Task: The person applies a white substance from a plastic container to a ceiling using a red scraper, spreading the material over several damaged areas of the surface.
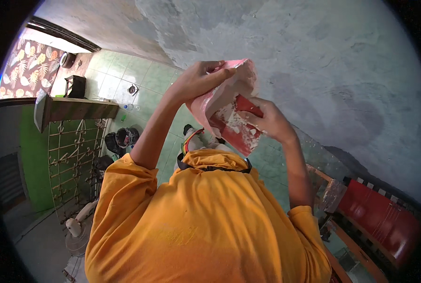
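A pink container (200, 107) with a wide mouth is tilted toward me, up against the grey wall. My left hand (203, 80) is closed on its far-left rim, thumb over the edge. Pale putty (236, 87) coats its inner wall. My right hand (270, 123) grips a flat red putty scraper (242, 140) at the container's mouth, fingers wrapped over its upper part. White lumps of putty stick to the scraper's face. Part of the scraper overlaps the mouth; I cannot tell how deep it reaches inside.
The patchy grey wall (314, 61) rises ahead and to the right. A red padded bench (378, 219) stands at lower right. To the left are a black bucket (125, 137), a metal lattice (78, 151), a fan (76, 226) and plastic bottles (130, 107) on green tiles.
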The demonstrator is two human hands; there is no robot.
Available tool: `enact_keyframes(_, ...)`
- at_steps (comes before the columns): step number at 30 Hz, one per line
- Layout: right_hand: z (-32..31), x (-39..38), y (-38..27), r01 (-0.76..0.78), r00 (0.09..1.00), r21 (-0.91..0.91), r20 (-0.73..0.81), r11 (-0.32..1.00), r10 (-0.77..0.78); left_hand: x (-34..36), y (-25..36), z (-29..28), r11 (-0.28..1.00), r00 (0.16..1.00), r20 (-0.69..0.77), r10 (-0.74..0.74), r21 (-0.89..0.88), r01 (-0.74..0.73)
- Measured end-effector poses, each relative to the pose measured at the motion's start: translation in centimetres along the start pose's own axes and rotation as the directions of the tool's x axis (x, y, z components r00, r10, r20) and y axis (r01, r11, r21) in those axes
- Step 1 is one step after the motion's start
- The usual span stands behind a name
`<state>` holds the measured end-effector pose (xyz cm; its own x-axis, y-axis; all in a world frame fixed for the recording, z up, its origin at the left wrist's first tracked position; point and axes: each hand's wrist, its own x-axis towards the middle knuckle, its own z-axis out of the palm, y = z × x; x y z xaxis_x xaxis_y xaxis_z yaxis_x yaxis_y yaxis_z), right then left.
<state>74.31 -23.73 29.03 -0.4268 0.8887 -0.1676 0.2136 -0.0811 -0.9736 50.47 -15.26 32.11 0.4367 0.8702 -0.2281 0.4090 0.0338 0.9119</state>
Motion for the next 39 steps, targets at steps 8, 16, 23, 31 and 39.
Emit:
enact_keyframes(8,1.5,0.0,1.3,-0.266,0.96,0.421,0.035,0.867,0.277,-0.3,-2.6,-0.6,0.972,0.997,-0.054,-0.061,-0.231,0.047)
enact_keyframes(16,4.7,-0.3,0.4,-0.124,0.946,0.735,-0.115,0.666,0.304,-2.6,-4.2,-2.5,0.878,0.963,-0.26,-0.065,-0.474,-0.069)
enact_keyframes(23,4.1,3.4,-1.8,0.242,0.838,0.735,-0.487,0.633,0.245,-2.4,-7.1,-5.2,0.758,0.965,-0.259,-0.053,-0.639,-0.13)
enact_keyframes(31,-5.5,10.4,-15.8,0.467,0.141,-0.491,-0.78,0.735,-0.61,-2.4,-7.9,-9.8,0.746,0.982,-0.187,-0.014,-0.656,-0.114)
enact_keyframes(39,-10.7,18.8,-18.5,-0.594,0.259,-0.803,-0.252,0.052,-0.932,-3.2,-8.4,-12.5,0.736,0.994,-0.107,-0.026,-0.675,-0.054)
